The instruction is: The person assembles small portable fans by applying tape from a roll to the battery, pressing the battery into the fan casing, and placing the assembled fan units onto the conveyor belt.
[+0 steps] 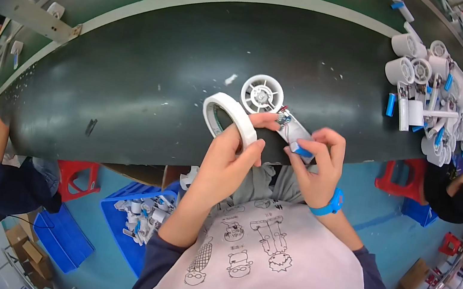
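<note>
A roll of white tape [211, 118] hangs on my left hand [228, 159], whose fingers pass through its ring and close on it. The index finger of that hand reaches over to a small white handheld fan [262, 94] lying on the dark bench. The fan's round head points away from me. Its handle is uncovered, with a small circuit board [284, 118] and wires showing. My right hand [317, 167] pinches a blue battery [301, 150] at the handle's near end. Part of the handle is hidden behind the fingers.
Several white fan parts and blue batteries are heaped at the bench's right end [434, 86]. A blue crate [119, 205] of similar parts stands on the floor at left. Red stools [80, 180] and other people sit on both sides. White scraps [230, 79] dot the bench.
</note>
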The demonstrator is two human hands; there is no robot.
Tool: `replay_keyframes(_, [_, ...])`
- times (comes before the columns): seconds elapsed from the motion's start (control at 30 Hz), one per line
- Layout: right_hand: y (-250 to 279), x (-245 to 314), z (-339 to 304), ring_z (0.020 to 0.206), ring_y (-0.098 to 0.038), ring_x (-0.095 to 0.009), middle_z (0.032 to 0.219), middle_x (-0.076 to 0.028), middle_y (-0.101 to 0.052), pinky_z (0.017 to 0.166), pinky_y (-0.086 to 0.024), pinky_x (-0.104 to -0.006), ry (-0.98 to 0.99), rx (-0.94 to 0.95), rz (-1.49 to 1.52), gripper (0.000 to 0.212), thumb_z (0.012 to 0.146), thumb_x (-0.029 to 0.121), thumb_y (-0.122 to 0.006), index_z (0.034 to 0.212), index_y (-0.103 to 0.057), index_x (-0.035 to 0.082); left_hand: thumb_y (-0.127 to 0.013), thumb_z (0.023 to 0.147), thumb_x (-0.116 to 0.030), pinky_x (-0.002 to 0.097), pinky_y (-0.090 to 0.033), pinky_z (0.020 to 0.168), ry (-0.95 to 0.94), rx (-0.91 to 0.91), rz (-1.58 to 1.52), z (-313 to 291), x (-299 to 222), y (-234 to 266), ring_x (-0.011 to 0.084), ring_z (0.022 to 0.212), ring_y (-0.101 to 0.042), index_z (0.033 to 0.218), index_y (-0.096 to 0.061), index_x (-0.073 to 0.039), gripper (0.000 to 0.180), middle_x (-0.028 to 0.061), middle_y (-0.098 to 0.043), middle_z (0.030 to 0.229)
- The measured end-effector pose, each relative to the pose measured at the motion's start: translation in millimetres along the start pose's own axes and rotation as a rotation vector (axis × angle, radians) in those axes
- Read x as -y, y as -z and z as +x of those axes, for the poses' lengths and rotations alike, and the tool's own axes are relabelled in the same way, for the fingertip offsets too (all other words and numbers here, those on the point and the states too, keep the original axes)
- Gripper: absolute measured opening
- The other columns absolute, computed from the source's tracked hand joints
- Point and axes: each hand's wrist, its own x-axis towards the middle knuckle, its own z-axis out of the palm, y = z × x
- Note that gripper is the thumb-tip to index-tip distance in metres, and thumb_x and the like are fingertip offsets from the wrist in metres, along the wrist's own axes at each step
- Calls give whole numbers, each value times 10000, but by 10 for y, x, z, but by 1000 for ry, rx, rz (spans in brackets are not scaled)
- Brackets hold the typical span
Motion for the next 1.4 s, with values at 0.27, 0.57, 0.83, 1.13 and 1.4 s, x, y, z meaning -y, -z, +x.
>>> replay_keyframes(0.27, [148, 14, -7, 779, -610, -108, 907, -73, -655, 698, -490, -221, -779, 160, 978, 168, 876, -10, -605, 1041, -579, -27, -454, 863, 0, 220, -445, 647, 142, -34, 45, -332, -19, -148, 66, 722, -537, 1083, -576, 24, 253, 64, -613, 996])
replay_keyframes(0.57, [254, 85, 10, 789, -615, -150, 1006, -120, -655, 695, -491, -257, -588, 316, 656, 254, 813, 12, -674, 1044, -572, -10, -480, 866, -11, 268, -441, 771, 103, -3, -75, -469, 31, -162, 107, 845, -526, 1161, -628, 19, 332, 94, -510, 1179])
replay_keyframes(0.83, [291, 9, 319, 970, -569, -276, 1192, -112, -612, 882, -455, -366, 201, 574, 502, 717, 595, 81, -818, 1252, -539, 18, -464, 877, -6, 263, -438, 776, 205, 48, -247, -524, -85, -63, 119, 877, -557, 1215, -524, 28, 345, 78, -584, 1026])
replay_keyframes(1.13, [143, 47, 184, 909, -588, -151, 1195, -153, -624, 784, -443, -275, -277, 551, 954, 655, 605, 75, -852, 1185, -550, 39, -477, 884, -22, 297, -492, 745, 374, 377, 133, -470, -62, -45, 161, 796, -621, 1018, -513, 14, 143, 71, -632, 842])
replay_keyframes(1.4, [210, 14, 358, 937, -603, -235, 1180, -193, -618, 835, -490, -335, -108, 748, 832, 489, 608, 13, -820, 1066, -650, 42, -458, 898, -15, 307, -478, 690, 245, 434, 167, -482, 60, -16, 149, 738, -572, 1003, -496, 3, 113, 67, -589, 824])
